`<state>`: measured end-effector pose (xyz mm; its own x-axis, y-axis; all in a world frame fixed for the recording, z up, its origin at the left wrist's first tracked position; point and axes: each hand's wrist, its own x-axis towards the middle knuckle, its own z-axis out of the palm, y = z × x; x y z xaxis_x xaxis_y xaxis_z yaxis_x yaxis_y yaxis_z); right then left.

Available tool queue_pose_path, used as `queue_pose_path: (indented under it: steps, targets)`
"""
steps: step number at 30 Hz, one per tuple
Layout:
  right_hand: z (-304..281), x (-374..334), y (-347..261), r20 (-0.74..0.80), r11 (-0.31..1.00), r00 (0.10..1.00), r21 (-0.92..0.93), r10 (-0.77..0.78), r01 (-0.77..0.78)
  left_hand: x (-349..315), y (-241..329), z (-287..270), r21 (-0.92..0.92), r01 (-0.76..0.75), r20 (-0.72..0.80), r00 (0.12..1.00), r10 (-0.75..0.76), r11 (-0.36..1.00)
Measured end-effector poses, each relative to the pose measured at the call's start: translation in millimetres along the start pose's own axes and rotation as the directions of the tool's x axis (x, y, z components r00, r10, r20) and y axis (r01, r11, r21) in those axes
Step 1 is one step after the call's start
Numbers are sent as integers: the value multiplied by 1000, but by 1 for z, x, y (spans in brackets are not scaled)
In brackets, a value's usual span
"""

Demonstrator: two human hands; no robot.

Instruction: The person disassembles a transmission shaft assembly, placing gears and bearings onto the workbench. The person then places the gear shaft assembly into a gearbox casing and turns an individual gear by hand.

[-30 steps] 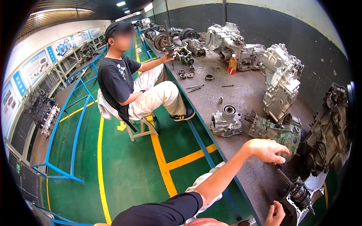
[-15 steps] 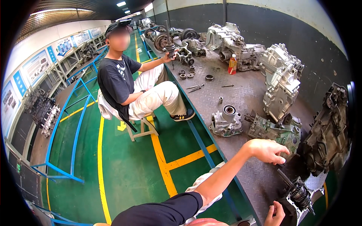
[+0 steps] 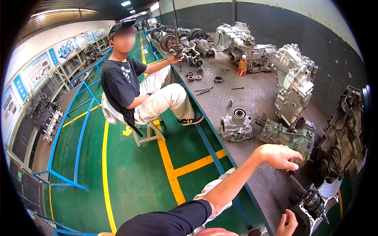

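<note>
My left hand reaches over the metal bench, palm down, fingers partly bent and thumb apart from them. Nothing shows in its grasp. It is in front of a greenish, worn gearbox casing; whether the fingertips touch anything is not clear. Below it, a gear shaft sits in an open silver housing, a long rod end sticking up toward the hand. At the bottom edge my right hand is partly in view beside that housing, fingers loosely curled and apart, with nothing visible in it.
A seated person across the bench corner holds a gear shaft upright. On the bench stand a round-necked housing, large gearbox casings, a dark casing, a bottle, loose rings and bolts.
Both of my hands look almost unmoved. The view has shifted very slightly, and the other person still holds the gear shaft.
</note>
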<state>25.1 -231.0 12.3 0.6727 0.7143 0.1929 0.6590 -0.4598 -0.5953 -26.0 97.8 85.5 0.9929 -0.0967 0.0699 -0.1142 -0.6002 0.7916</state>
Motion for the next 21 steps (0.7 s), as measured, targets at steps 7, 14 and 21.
queue_pose_path:
  steps: [7,14,21]
  targets:
    - [0,0,-1,-1,1000,1000,-25,-12,12,2,-2,3,10,-16,-14,1000,16,1000]
    - [1,5,-5,3,999,1000,-40,-30,30,6,1,2,35,-9,-19,1000,9,999]
    - [-1,0,21,12,991,1000,-134,-29,30,14,22,91,141,-309,-126,937,326,941]
